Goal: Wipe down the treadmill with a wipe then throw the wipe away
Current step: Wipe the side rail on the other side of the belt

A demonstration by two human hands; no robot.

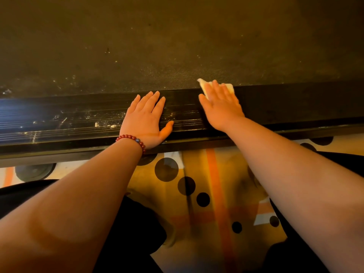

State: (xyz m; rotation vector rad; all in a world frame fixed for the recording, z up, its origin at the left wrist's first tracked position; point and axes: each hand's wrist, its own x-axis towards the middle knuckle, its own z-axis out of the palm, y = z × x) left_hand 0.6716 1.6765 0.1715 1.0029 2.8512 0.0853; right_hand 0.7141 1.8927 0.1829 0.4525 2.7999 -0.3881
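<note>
The treadmill fills the upper half of the head view: its dark textured belt [157, 46] lies beyond a black ribbed side rail [59, 119] that runs left to right. Dust and crumbs speckle the rail on the left. My left hand [145, 119] rests flat on the rail, fingers straight, a red bead bracelet on the wrist. My right hand [220, 103] presses a white wipe [229, 88] flat against the rail at the belt's edge. Most of the wipe is hidden under the fingers; only its far corners show.
A patterned rug [197, 194] with black dots and orange stripes lies below the rail. A round black treadmill foot [34, 171] sits on the floor at the left. My dark-clothed knees show at the bottom.
</note>
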